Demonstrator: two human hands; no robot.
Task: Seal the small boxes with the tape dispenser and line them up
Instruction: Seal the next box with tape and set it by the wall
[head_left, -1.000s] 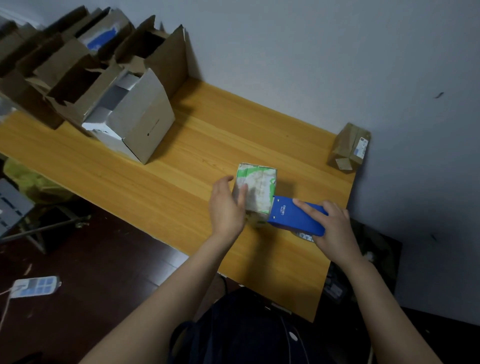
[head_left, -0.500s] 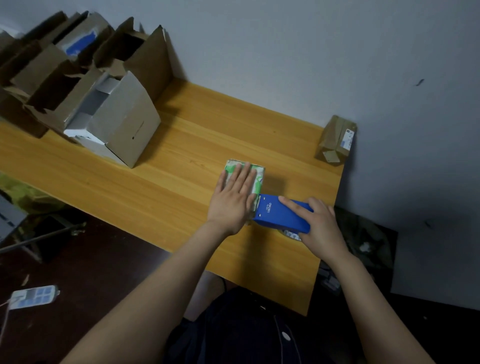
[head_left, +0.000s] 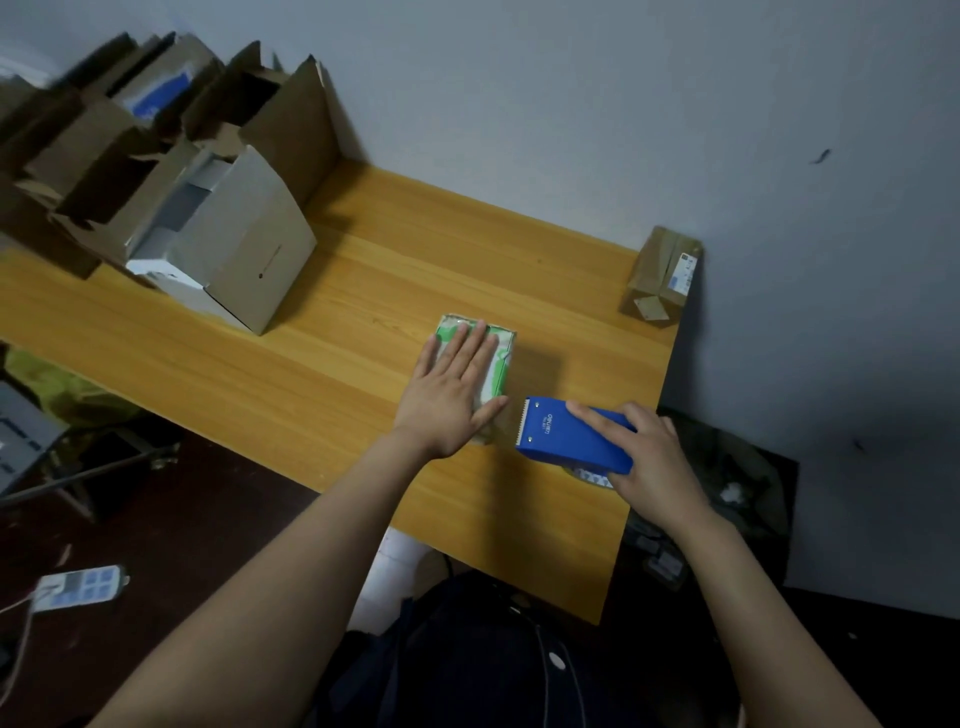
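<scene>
Step in hand, by my judgement: sealing. The left hand (head_left: 457, 387) lies flat, fingers straight and together, pressing on top of the small box (head_left: 503, 358). The box sits on the bench (head_left: 311, 364) toward its right end, nearer the front edge than the wall. The right hand (head_left: 654, 457) grips the blue tape dispenser (head_left: 566, 434), fingers curled round its body and forefinger laid along the top. Its toothed blade faces the near end of the box, just beside it. A strip of clear tape seems to run from blade to box (too faint to confirm).

Recommended handling: press the box down firmly so it cannot slide, tilt the teeth into the tape for a clean cut, then rub the loose end down over the end face. The left thumb lies close to the teeth and should be kept clear.

Edges and room: the dispenser hangs near the bench's right and front edges, so a pull backward has little surface under it. One taped box (head_left: 660, 275) stands at the far right corner against the wall, well apart. Bare bench lies between it and the box in hand, room enough for a line, I judge. Open cartons (head_left: 234, 249) crowd the far left.
</scene>
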